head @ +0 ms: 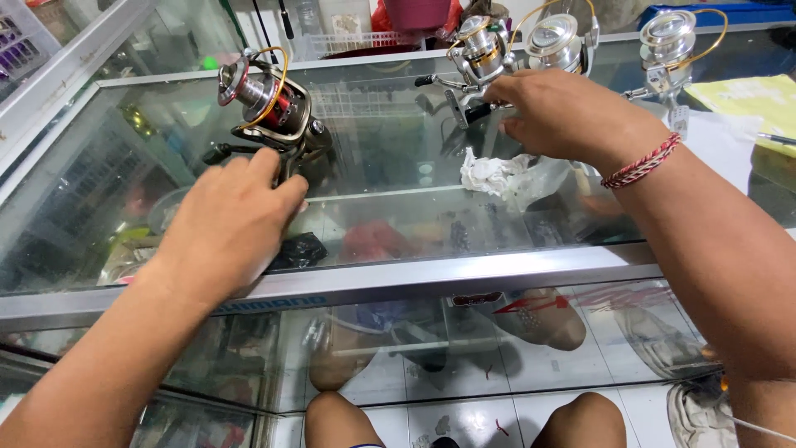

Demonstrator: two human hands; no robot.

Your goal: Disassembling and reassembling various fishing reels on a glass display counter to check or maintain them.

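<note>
While left hand (pixel 228 220) touches red-and-gold reel (pixel 269 104), right hand (pixel 564 112) grips silver reel (pixel 479 51).

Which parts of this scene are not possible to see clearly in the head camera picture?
- Fingertips of the right hand: hidden behind the hand's own back, so its grip on the silver reel is unclear.
- Foot of the red and black reel: covered by the left hand.
- Goods inside the glass counter: blurred by reflections.
- Yellow paper: cut off by the right edge.
- White crumpled wrapper: contents not visible.
</note>
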